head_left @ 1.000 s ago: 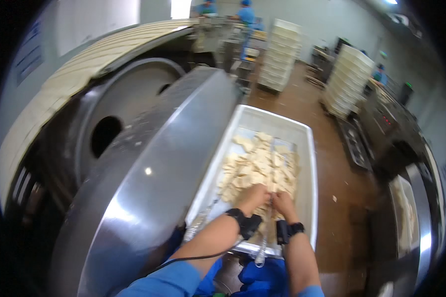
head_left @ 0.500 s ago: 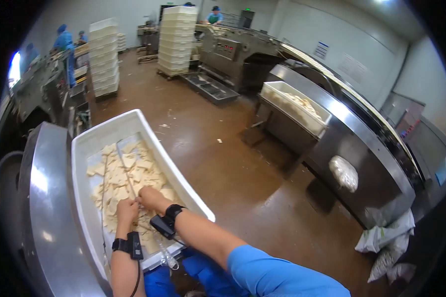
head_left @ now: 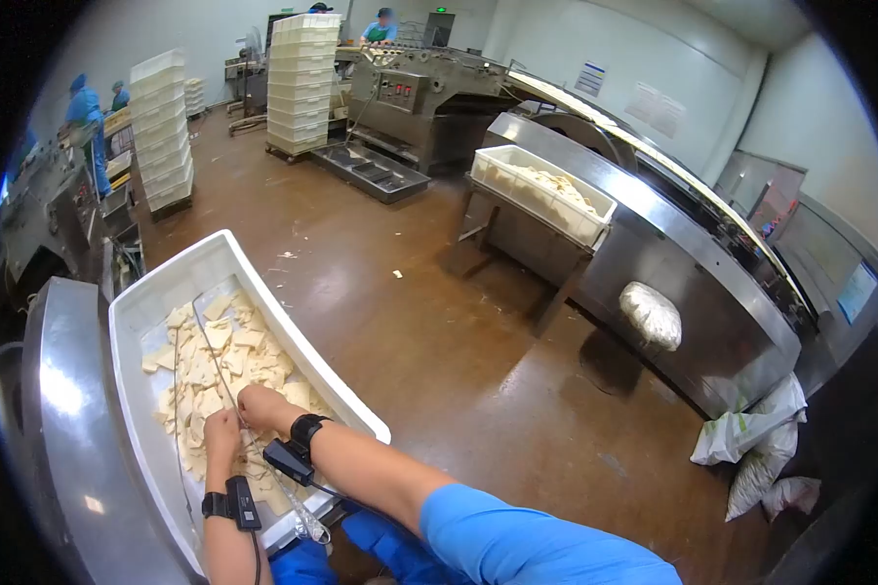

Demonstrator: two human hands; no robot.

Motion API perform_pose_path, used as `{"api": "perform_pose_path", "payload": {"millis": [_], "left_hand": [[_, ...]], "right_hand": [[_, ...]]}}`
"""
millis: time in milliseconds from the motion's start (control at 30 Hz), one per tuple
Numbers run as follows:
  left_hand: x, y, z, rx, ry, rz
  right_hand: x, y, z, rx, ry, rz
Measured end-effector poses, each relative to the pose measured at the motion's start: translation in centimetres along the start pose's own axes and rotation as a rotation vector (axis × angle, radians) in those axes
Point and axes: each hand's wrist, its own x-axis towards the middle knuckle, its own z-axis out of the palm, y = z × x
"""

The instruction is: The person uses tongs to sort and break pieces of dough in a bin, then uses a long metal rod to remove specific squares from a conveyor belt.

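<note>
A long white tub [head_left: 312, 363] at the lower left holds many flat cream-coloured pieces [head_left: 210, 366]. Over its near half my left hand [head_left: 222, 435] and my right hand [head_left: 263, 408] are side by side, both with curled fingers. A thin metal rod [head_left: 208, 336] runs from my right hand toward the tub's far end. Another thin rod [head_left: 177, 390] lies along the left of the pieces, near my left hand; what that hand grips is hidden. A clear plastic-like item [head_left: 312, 525] hangs at the tub's near edge.
A metal surface [head_left: 63, 390] borders the tub on the left. Across the brown floor, a second white tub [head_left: 595, 226] rests on a stand beside a conveyor machine [head_left: 693, 263]. Crate stacks [head_left: 300, 88] [head_left: 161, 132] stand behind. Co-workers [head_left: 380, 29] are farther back. Bags [head_left: 751, 429] lie right.
The view has shifted, so the machines and the second tub appear farther left. My hands remain close together over the pieces and appear slightly lower and farther left in view.
</note>
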Motion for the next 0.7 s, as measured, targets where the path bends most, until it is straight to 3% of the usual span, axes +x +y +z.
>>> {"api": "perform_pose_path", "payload": {"millis": [100, 167, 233, 300, 433, 500, 533, 600, 700], "left_hand": [[0.6, -1.5, 1.0, -0.102, -0.039, -0.014], [1.0, -2.7, 1.6, -0.219, 0.088, -0.084], [1.1, -2.3, 1.0, -0.215, 0.088, -0.079], [0.6, 1.5, -1.3, -0.515, -0.039, -0.318], [0.8, 1.7, -0.2, -0.511, -0.257, -0.252], [0.0, 3.5, -1.1, -0.736, -0.385, -0.35], [-0.6, 5.3, -1.6, -0.854, -0.325, -0.495], [-2.0, 7.8, -2.6, -0.98, -0.295, -0.458], [-5.0, 11.5, -4.6, -1.275, -0.261, -0.358]], "right_hand": [[-0.1, 0.3, 0.0, -0.002, 0.029, 0.023], [-0.2, 0.1, 0.1, -0.04, 0.097, 0.043], [-0.6, -0.8, -0.2, -0.052, 0.096, 0.07], [-1.9, -1.9, -1.0, 0.029, 0.15, 0.19], [-5.3, -3.8, -2.3, 0.042, 0.13, 0.073], [-9.4, -5.3, -5.1, 0.033, 0.076, 0.005], [-10.8, -5.6, -5.8, 0.104, 0.125, 0.039], [-14.6, -6.2, -6.7, 0.184, 0.157, 0.065], [-21.4, -7.7, -8.9, 0.722, -0.155, 0.189]]}}
